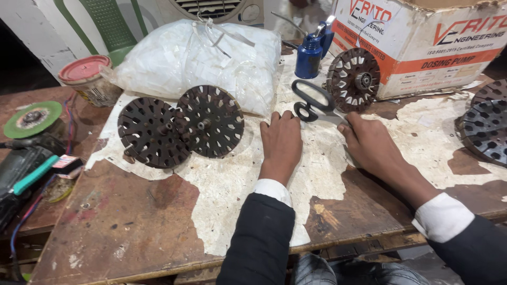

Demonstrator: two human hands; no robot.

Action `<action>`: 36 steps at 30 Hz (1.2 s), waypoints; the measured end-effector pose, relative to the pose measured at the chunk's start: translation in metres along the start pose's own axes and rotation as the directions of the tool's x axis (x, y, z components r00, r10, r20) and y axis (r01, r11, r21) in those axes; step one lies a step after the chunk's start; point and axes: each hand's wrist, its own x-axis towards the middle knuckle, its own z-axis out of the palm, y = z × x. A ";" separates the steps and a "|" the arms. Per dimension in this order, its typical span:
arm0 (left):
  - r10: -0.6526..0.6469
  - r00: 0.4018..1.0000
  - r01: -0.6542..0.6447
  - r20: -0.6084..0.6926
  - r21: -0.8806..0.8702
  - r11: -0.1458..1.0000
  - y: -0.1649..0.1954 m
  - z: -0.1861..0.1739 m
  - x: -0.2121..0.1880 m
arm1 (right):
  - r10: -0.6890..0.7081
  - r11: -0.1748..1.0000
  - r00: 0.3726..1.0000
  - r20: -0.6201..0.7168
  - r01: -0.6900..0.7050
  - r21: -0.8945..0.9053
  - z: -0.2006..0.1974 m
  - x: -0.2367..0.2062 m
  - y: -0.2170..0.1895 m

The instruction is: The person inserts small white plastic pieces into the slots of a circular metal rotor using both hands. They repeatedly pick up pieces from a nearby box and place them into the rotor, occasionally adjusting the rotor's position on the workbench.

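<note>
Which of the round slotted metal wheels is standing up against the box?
The slotted wheel beside the blue can leans on the cardboard box; the others lie flat.

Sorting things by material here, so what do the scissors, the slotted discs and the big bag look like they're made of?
Scissors by the right hand: black handles, likely plastic with a matte look; blade mostly hidden. Slotted discs: dark brownish metal, dull and probably rusty, with punched slots and a centre shaft. Bag: thin clear plastic, glossy and crinkled, showing white pieces inside, possibly paper.
</note>
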 end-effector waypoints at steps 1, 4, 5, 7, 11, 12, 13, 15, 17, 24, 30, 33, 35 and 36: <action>0.004 1.000 -0.004 0.004 0.015 1.000 0.001 0.001 0.000 | -0.005 1.000 1.000 -0.020 0.005 0.007 -0.001 -0.001 0.001; 0.026 1.000 -0.027 0.012 0.069 0.997 0.001 0.002 0.001 | 0.002 0.998 0.991 -0.136 0.007 0.066 -0.002 -0.002 0.002; 0.034 0.999 -0.035 0.011 0.079 0.996 0.002 0.003 0.001 | -0.029 0.999 0.995 -0.095 0.032 0.031 -0.002 -0.001 0.002; 0.045 0.999 -0.044 0.000 0.108 0.993 0.003 0.004 0.001 | -0.087 0.996 0.996 -0.008 0.087 -0.036 0.001 0.002 -0.001; 0.066 0.998 -0.064 -0.008 0.159 0.985 0.006 0.006 0.001 | 0.049 0.999 0.998 -0.025 -0.049 0.012 -0.003 0.007 -0.003; 0.072 0.997 -0.071 -0.001 0.158 0.985 0.005 0.007 0.001 | 0.046 0.999 0.997 -0.058 -0.044 0.032 -0.004 0.007 -0.003; 0.078 0.997 -0.075 -0.016 0.154 0.985 0.005 0.007 0.001 | 0.046 0.998 0.995 -0.088 -0.042 0.047 -0.006 0.006 -0.003; 0.087 0.995 -0.081 -0.040 0.142 0.987 0.005 0.009 0.001 | -0.021 0.999 1.000 0.020 0.022 -0.036 -0.008 0.006 -0.003; 0.096 0.995 -0.093 -0.012 0.154 0.984 0.005 0.012 0.001 | -0.009 0.999 1.000 0.022 0.010 -0.043 -0.009 0.003 -0.003; 0.093 0.993 -0.085 -0.073 0.105 0.991 0.004 0.018 0.001 | 0.018 0.998 0.995 0.101 -0.011 -0.067 -0.005 0.001 -0.003; 0.094 0.990 -0.088 -0.100 0.069 0.994 0.006 0.016 0.001 | 0.037 0.999 0.995 0.096 -0.033 -0.043 0.002 0.010 -0.003; 0.107 0.986 -0.099 -0.129 0.064 0.993 0.005 0.016 -0.001 | 0.070 0.997 0.990 0.121 -0.067 -0.028 0.009 0.004 -0.006; 0.099 0.989 -0.093 -0.110 0.051 0.994 0.005 0.016 0.000 | 0.083 0.996 0.990 0.118 -0.081 -0.028 0.011 0.004 -0.008; 0.093 0.991 -0.089 -0.098 0.041 0.995 0.005 0.017 0.000 | 0.078 0.997 0.991 0.113 -0.074 -0.037 0.011 0.003 -0.008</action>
